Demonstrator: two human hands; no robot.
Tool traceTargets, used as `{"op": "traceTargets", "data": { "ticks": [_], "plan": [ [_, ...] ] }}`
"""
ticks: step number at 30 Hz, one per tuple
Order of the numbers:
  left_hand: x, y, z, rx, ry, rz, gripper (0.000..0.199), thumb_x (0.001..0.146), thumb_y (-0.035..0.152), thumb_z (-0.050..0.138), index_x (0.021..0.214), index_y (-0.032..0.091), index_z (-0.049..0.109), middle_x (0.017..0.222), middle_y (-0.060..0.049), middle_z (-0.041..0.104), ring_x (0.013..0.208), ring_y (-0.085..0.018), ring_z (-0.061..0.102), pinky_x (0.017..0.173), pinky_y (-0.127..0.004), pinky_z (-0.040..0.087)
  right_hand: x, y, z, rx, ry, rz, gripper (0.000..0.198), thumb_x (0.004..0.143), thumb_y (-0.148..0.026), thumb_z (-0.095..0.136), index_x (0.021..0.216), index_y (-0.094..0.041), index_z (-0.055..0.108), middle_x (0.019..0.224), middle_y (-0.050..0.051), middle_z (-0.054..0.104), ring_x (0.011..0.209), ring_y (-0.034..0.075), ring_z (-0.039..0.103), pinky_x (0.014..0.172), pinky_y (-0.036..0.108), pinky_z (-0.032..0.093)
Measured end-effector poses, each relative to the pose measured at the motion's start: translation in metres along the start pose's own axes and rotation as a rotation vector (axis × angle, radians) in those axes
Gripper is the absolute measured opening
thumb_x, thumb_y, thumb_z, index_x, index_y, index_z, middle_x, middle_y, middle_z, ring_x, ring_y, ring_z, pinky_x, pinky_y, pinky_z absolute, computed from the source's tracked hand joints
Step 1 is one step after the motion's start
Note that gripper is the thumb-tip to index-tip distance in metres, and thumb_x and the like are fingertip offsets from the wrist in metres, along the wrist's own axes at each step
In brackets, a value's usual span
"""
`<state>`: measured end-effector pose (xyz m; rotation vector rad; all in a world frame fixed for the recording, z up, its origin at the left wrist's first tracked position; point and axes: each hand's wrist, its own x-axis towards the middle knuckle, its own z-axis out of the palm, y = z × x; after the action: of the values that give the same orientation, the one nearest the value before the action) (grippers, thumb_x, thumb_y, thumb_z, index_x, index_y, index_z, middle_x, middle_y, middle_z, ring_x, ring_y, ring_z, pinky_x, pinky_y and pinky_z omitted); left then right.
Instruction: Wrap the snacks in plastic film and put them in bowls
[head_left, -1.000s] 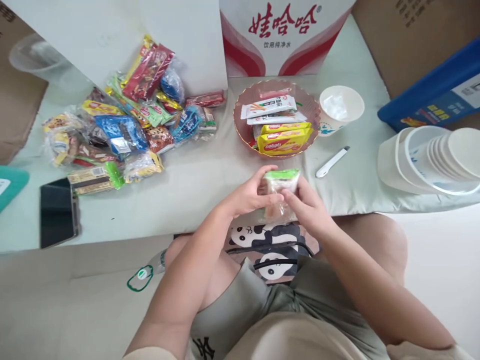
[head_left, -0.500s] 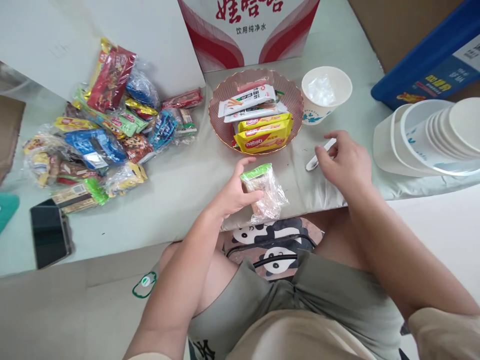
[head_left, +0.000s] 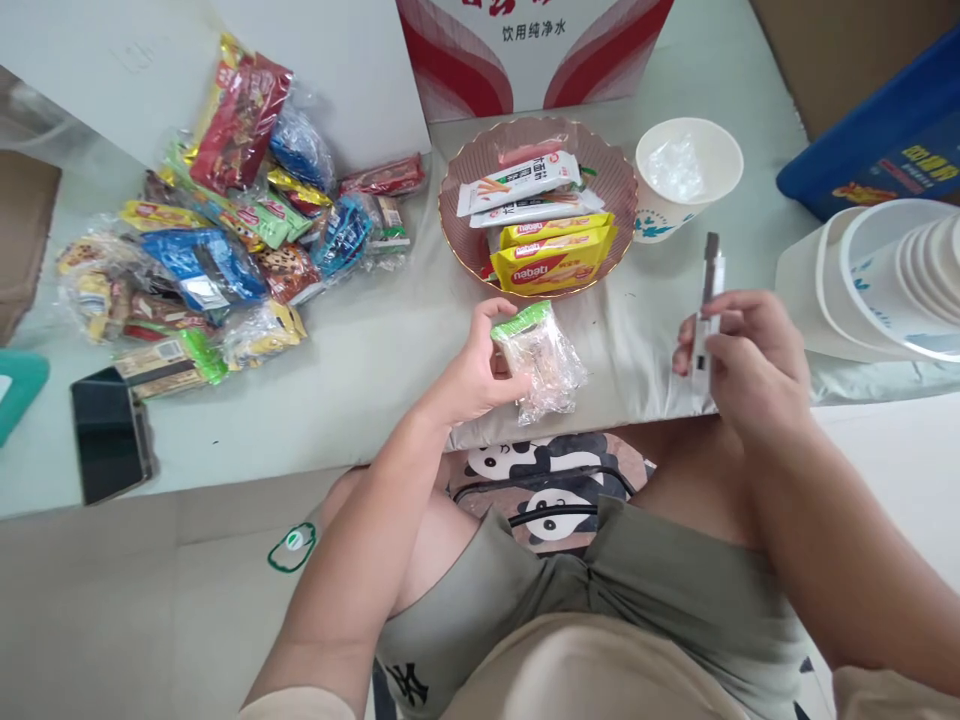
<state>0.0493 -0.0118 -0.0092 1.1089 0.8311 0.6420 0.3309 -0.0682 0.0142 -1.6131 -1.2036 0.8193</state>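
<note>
Pinching a green-topped clear packet (head_left: pixel 544 368), the seated person's left hand (head_left: pixel 487 362) has its grip clamped on the packet's left side, thumb nearer the body. Packet is near the front edge of the tabletop (head_left: pixel 375 385), just on the person's side of the scalloped bowl (head_left: pixel 454 248); can't tell if it's resting or lifted. Right hand (head_left: pixel 759 365) well apart, grip wrapped on a utility knife (head_left: pixel 709 285), dark tip pointing away from the body. Bowl holds white stick packets (head_left: pixel 517 188) and yellow packets (head_left: pixel 556 262). Paper cup (head_left: pixel 664 220) with clear plastic inside, just right of bowl. White tubs (head_left: pixel 806 290) further right, near the right hand. Jumbled snack pile (head_left: pixel 202 265) off left, phone (head_left: pixel 111 437) lying by its near end. Red-and-white carton (head_left: pixel 480 70) behind bowl.
</note>
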Motion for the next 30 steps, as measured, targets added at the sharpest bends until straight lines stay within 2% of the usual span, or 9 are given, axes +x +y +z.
{"op": "traceTargets", "data": {
  "ticks": [2, 4, 6, 8, 13, 17, 21, 26, 30],
  "plan": [
    [0.001, -0.003, -0.001, 0.013, -0.009, 0.021, 0.073, 0.063, 0.013, 0.074, 0.118, 0.031, 0.031, 0.091, 0.006, 0.053, 0.073, -0.009, 0.059, 0.065, -0.022, 0.053, -0.022, -0.007, 0.006, 0.247, -0.012, -0.014, 0.027, 0.075, -0.012, 0.053, 0.098, -0.026, 0.057, 0.087, -0.003, 0.065, 0.05, 0.009, 0.057, 0.049, 0.026, 0.04],
    [0.002, -0.006, -0.001, 0.017, -0.021, 0.03, 0.07, 0.063, 0.014, 0.074, 0.116, 0.031, 0.03, 0.091, 0.006, 0.053, 0.074, -0.009, 0.059, 0.066, -0.022, 0.054, -0.041, -0.016, 0.02, 0.351, -0.05, 0.003, 0.021, 0.079, -0.014, 0.056, 0.097, -0.025, 0.06, 0.089, -0.003, 0.066, 0.045, 0.007, 0.056, 0.043, 0.023, 0.039],
    [0.003, -0.008, 0.0, 0.019, -0.032, 0.039, 0.069, 0.065, 0.016, 0.075, 0.115, 0.031, 0.03, 0.092, 0.005, 0.054, 0.075, -0.009, 0.061, 0.067, -0.023, 0.055, -0.054, -0.023, 0.039, 0.379, -0.141, 0.026, 0.013, 0.088, -0.022, 0.057, 0.099, -0.025, 0.063, 0.087, -0.002, 0.066, 0.043, 0.006, 0.055, 0.039, 0.021, 0.038],
    [0.004, -0.01, 0.0, 0.026, -0.037, 0.06, 0.069, 0.066, 0.019, 0.077, 0.115, 0.031, 0.03, 0.095, 0.004, 0.056, 0.078, -0.011, 0.063, 0.07, -0.025, 0.057, -0.059, -0.027, 0.058, 0.378, -0.245, 0.065, 0.013, 0.095, -0.029, 0.055, 0.101, -0.024, 0.066, 0.086, -0.002, 0.065, 0.043, 0.005, 0.056, 0.039, 0.02, 0.039],
    [0.001, -0.01, 0.001, 0.055, -0.025, 0.113, 0.067, 0.07, 0.024, 0.078, 0.115, 0.032, 0.029, 0.097, 0.003, 0.058, 0.077, -0.012, 0.064, 0.069, -0.026, 0.056, -0.058, -0.028, 0.08, 0.298, -0.431, 0.203, 0.019, 0.095, -0.03, 0.056, 0.104, -0.023, 0.07, 0.089, -0.001, 0.063, 0.045, 0.004, 0.059, 0.041, 0.018, 0.043],
    [0.0, -0.01, -0.002, 0.068, 0.038, 0.178, 0.065, 0.071, 0.024, 0.075, 0.116, 0.032, 0.029, 0.093, 0.005, 0.054, 0.072, -0.01, 0.06, 0.064, -0.025, 0.054, -0.061, -0.027, 0.078, 0.247, -0.473, 0.257, 0.021, 0.096, -0.034, 0.056, 0.104, -0.023, 0.071, 0.089, -0.001, 0.063, 0.048, 0.005, 0.06, 0.042, 0.018, 0.045],
    [-0.001, -0.01, -0.006, 0.068, 0.107, 0.223, 0.066, 0.071, 0.026, 0.076, 0.118, 0.033, 0.03, 0.097, 0.003, 0.053, 0.075, -0.011, 0.06, 0.063, -0.025, 0.053, -0.074, -0.022, 0.067, 0.148, -0.491, 0.259, 0.022, 0.097, -0.034, 0.055, 0.102, -0.022, 0.072, 0.086, 0.001, 0.065, 0.053, 0.007, 0.061, 0.047, 0.019, 0.046],
    [-0.002, -0.007, -0.008, 0.053, 0.134, 0.236, 0.068, 0.071, 0.028, 0.08, 0.116, 0.033, 0.03, 0.1, 0.002, 0.053, 0.078, -0.012, 0.059, 0.066, -0.026, 0.054, -0.089, -0.014, 0.046, -0.033, -0.571, 0.188, 0.025, 0.1, -0.031, 0.05, 0.101, -0.02, 0.072, 0.064, -0.001, 0.061, 0.054, 0.011, 0.06, 0.05, 0.022, 0.045],
    [-0.001, -0.009, -0.005, 0.075, 0.174, 0.242, 0.062, 0.072, 0.017, 0.075, 0.114, 0.032, 0.031, 0.099, 0.003, 0.053, 0.077, -0.01, 0.058, 0.067, -0.025, 0.054, -0.096, -0.003, 0.02, -0.122, -0.598, 0.091, 0.023, 0.1, -0.033, 0.049, 0.1, -0.021, 0.069, 0.073, 0.003, 0.068, 0.059, 0.014, 0.063, 0.055, 0.026, 0.049]
  ]
}}
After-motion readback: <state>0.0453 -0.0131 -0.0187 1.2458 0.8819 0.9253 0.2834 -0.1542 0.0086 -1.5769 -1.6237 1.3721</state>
